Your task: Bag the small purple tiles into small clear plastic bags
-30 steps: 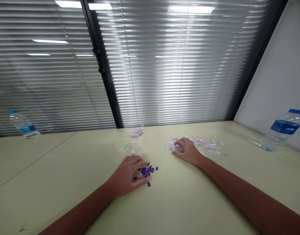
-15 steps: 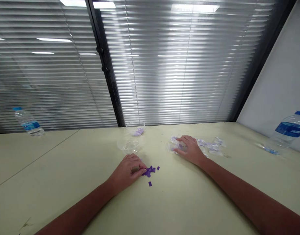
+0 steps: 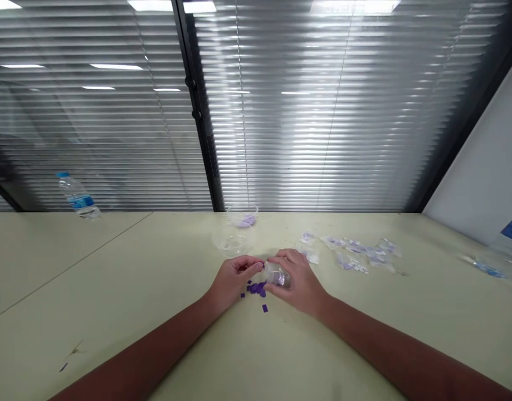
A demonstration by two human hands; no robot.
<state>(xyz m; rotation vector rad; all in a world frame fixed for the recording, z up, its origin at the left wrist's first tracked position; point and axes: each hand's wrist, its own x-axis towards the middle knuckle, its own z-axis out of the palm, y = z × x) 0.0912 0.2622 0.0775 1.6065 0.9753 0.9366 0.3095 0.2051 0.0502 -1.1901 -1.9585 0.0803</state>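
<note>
My left hand (image 3: 234, 282) is pinched above a loose heap of small purple square pieces (image 3: 256, 288), with a purple speck showing between its fingertips. My right hand (image 3: 296, 282) is shut around a small clear plastic packet (image 3: 277, 275), just beside those fingertips. One stray piece (image 3: 264, 308) lies nearer to me. Further right, several small plastic packets with purple contents (image 3: 354, 253) lie scattered. Behind my hands stand a clear plastic cup (image 3: 234, 242) and a second cup (image 3: 243, 216) holding purple pieces.
The pale green table (image 3: 113, 267) ends at a window with metal blinds (image 3: 306, 111). A water bottle (image 3: 78, 196) stands beyond the window at the left. Another water bottle (image 3: 510, 236) is cut off at the right edge, next to a white wall (image 3: 477, 172).
My right hand has carried the clear packet left from the scattered packets to the purple heap. My left hand has lifted into a pinch, and the view has tilted slightly.
</note>
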